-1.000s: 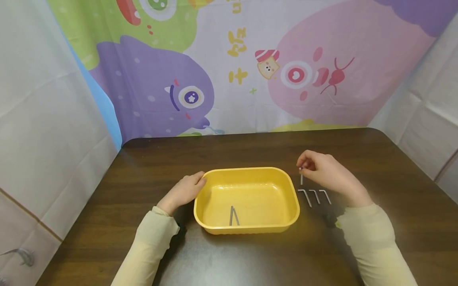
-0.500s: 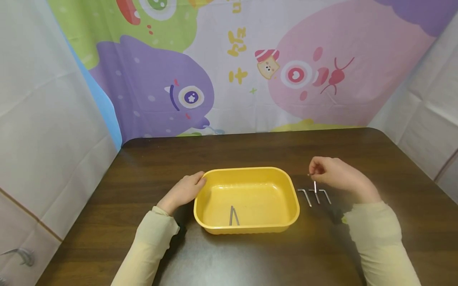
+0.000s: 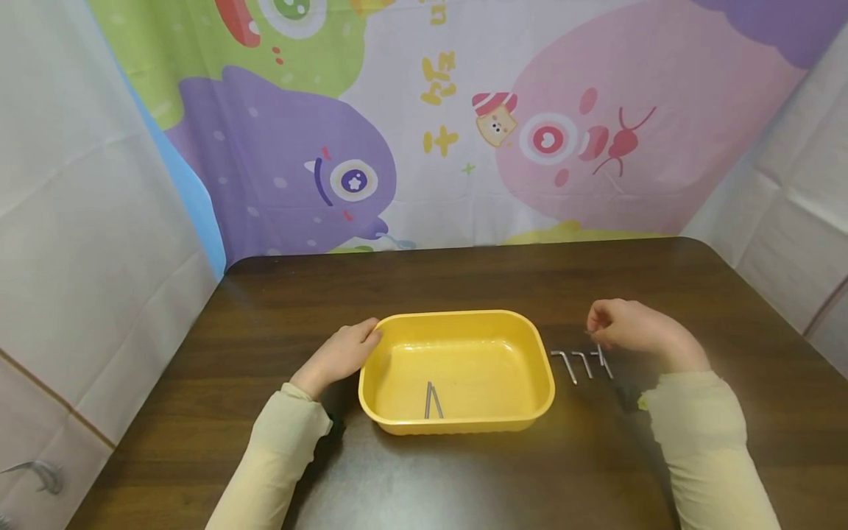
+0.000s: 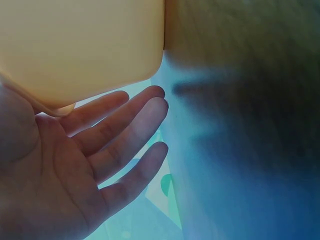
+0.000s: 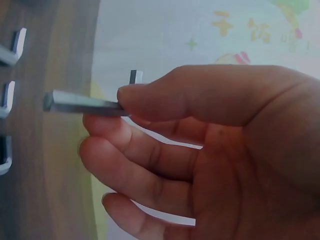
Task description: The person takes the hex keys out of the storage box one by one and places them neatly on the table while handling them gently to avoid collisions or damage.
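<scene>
My right hand (image 3: pixel 639 335) pinches an L-shaped hex key (image 5: pixel 82 103) between thumb and fingertips, its straight shank sticking out past the thumb in the right wrist view. The hand hovers above three more hex keys lying in a row on the table, the left one (image 3: pixel 567 364), the middle one (image 3: pixel 583 364) and the right one (image 3: pixel 606 368), which the held key overlaps. My left hand (image 3: pixel 338 355) holds the left rim of a yellow plastic tray (image 3: pixel 457 316), the other fingers stretched along the outer wall (image 4: pixel 90 45). Inside the tray lie two grey metal rods (image 3: pixel 433 401), tips together.
The dark wooden table (image 3: pixel 424 486) runs back to a cartoon-printed curtain (image 3: pixel 437 199). Pale sheets (image 3: pixel 99 184) hang at both sides.
My right hand has moved right and slightly nearer with the hex key, from beside the tray to above the row's right key. The left hand and tray stay put.
</scene>
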Motion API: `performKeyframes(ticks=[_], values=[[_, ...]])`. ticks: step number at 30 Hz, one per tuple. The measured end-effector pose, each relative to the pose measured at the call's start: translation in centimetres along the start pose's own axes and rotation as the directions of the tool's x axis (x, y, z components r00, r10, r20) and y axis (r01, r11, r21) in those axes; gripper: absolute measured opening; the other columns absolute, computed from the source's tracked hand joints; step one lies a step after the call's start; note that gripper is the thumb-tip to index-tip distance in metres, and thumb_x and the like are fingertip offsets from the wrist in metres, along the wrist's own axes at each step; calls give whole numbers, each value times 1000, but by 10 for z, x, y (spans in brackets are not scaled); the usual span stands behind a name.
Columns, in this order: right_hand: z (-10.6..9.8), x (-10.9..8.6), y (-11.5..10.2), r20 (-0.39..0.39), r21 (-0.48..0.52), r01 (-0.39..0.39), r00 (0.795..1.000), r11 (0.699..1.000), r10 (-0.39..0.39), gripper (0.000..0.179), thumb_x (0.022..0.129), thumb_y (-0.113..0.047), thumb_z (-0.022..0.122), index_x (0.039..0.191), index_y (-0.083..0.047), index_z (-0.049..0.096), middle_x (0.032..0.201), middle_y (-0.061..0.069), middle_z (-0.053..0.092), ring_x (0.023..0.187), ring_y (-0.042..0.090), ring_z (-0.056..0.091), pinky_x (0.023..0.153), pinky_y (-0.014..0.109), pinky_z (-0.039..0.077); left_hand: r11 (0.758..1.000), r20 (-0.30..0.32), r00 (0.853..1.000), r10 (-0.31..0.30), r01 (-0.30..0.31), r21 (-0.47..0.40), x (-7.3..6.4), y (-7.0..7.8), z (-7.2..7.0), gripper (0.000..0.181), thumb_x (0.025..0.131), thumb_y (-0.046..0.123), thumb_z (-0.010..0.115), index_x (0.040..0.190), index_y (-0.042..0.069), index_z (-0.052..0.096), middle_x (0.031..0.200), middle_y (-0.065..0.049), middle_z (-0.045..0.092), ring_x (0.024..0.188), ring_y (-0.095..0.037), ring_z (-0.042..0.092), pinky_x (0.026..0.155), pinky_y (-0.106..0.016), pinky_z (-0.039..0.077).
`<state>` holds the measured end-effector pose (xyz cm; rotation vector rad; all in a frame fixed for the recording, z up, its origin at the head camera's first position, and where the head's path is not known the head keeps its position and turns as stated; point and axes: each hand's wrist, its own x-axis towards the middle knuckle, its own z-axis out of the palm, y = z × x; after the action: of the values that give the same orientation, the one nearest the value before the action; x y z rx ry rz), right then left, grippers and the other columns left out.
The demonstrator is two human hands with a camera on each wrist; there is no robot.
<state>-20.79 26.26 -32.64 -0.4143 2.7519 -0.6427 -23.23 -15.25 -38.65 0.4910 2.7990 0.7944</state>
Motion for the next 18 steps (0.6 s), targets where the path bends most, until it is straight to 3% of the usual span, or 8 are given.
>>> performKeyframes(ticks=[3,10,18], values=[[1,2,5,18,7,-11,1000,1000,10,5,82,-9,54,84,-5,52,67,1,52,63,14,46,59,29,35,1000,4,1000,-5,5,-4,0,-1,0,39,99,29,33,126,4,47,115,-13,57,95,-20,56,86,-40,44],[5,4,15,14,26,1,1000,1000,-1,5,79,-6,52,84,-5,52,65,1,53,61,15,48,60,29,35,1000,14,1000,-3,3,-26,0,-2,1,30,99,29,34,112,8,51,89,-6,58,77,-16,53,73,-33,43],[10,3,26,17,29,-24,1000,999,24,5,78,-6,52,84,-5,52,62,1,55,61,16,53,60,29,36,999,16,1000,-15,16,-33,-1,1,-1,30,99,30,34,111,9,51,88,-5,57,75,-16,53,71,-32,43]])
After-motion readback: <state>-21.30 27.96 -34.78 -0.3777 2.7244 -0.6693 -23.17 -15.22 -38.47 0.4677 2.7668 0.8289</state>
